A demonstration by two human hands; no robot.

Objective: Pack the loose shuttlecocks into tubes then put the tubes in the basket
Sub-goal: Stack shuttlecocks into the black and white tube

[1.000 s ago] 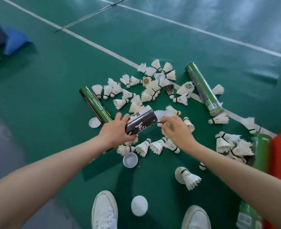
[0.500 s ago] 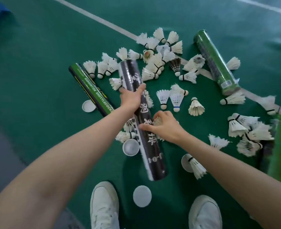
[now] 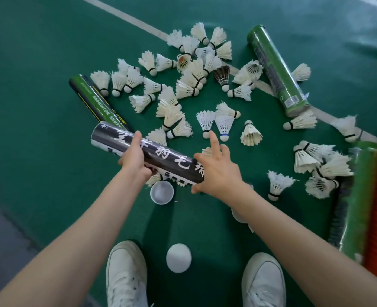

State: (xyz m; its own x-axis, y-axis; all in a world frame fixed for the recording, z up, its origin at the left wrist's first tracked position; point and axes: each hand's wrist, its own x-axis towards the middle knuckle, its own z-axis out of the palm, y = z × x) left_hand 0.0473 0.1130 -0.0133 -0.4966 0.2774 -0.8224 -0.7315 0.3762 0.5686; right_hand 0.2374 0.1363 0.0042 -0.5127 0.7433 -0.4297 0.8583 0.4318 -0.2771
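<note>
while the left hand (image 3: 134, 157) grips the black tube (image 3: 147, 152), the right hand (image 3: 218, 171) spreads open at its end.

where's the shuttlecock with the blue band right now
In the head view, the blue-banded shuttlecock lies centre frame on the green floor, just beyond the right hand, beside another white shuttlecock.

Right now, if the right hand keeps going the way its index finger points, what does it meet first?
Probably the cork of the white shuttlecock just ahead of the right hand; its blue-banded neighbour is beside it. Depth is unclear.
</note>
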